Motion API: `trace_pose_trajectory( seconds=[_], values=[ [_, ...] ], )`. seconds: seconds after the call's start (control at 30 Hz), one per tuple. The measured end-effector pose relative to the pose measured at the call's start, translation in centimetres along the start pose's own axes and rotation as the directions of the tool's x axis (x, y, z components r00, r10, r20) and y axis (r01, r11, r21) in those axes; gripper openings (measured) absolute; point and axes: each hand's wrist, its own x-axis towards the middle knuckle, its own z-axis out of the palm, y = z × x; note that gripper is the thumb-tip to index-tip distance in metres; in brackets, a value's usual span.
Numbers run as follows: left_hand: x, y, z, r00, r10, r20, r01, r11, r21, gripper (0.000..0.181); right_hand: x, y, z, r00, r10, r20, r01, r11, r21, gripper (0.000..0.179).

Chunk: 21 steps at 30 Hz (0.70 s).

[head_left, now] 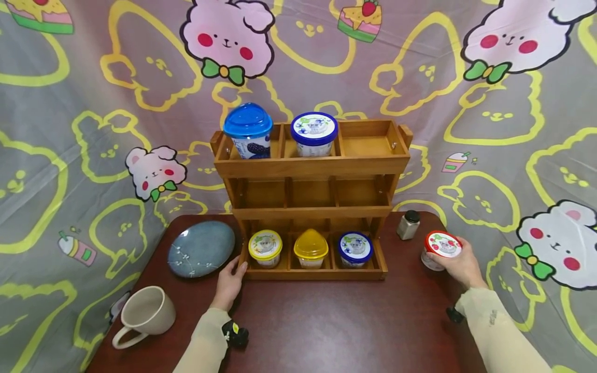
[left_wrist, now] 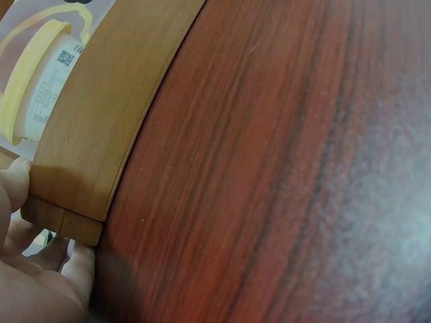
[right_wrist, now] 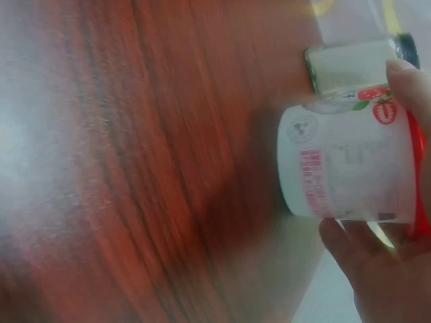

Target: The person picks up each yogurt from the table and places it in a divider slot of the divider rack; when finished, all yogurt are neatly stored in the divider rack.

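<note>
A three-tier wooden rack [head_left: 311,165] stands at the back of the table. My left hand [head_left: 229,282] grips its lower left corner, with the thumb and fingers around the end of the front board [left_wrist: 114,114] in the left wrist view. At the right, my right hand [head_left: 466,265] holds a white yogurt cup [right_wrist: 350,161] with strawberry print and a red lid [head_left: 443,244]. The bottom tier has a yellow-lidded cup [head_left: 265,245], a cup with a yellow domed lid [head_left: 311,248] and a blue-lidded cup [head_left: 355,248]. The top tier bears a blue-domed cup [head_left: 249,127] and another blue-lidded cup [head_left: 314,129].
Left of the rack lies a blue-grey plate [head_left: 201,249], with a beige mug [head_left: 148,313] nearer me. A small glass jar with a black lid [head_left: 408,225] stands between the rack and the red-lidded cup. Patterned cloth [head_left: 154,103] hangs behind and beside the table [head_left: 317,321].
</note>
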Motion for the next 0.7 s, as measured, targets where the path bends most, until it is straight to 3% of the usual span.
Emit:
trace_pose_trajectory(
  seconds=[0.23, 0.43, 0.7],
  values=[
    [-0.1, 0.0, -0.1, 1.000, -0.003, 0.013, 0.003, 1.000, -0.004, 0.058, -1.9, -1.6, -1.0, 0.997, -0.071, 0.020, 0.072, 0.996, -0.053, 0.109],
    [0.0, 0.0, -0.1, 1.000, -0.004, 0.008, 0.004, 1.000, -0.004, 0.057, -4.6, -6.1, -3.1, 0.989, -0.148, 0.005, 0.148, 0.984, -0.097, 0.107],
    [0.2, -0.2, 0.0, 1.000, 0.000, 0.005, 0.000, 1.000, -0.004, 0.057, -7.4, -12.6, -6.8, 0.983, -0.180, -0.040, 0.174, 0.976, -0.129, 0.108]
  ],
)
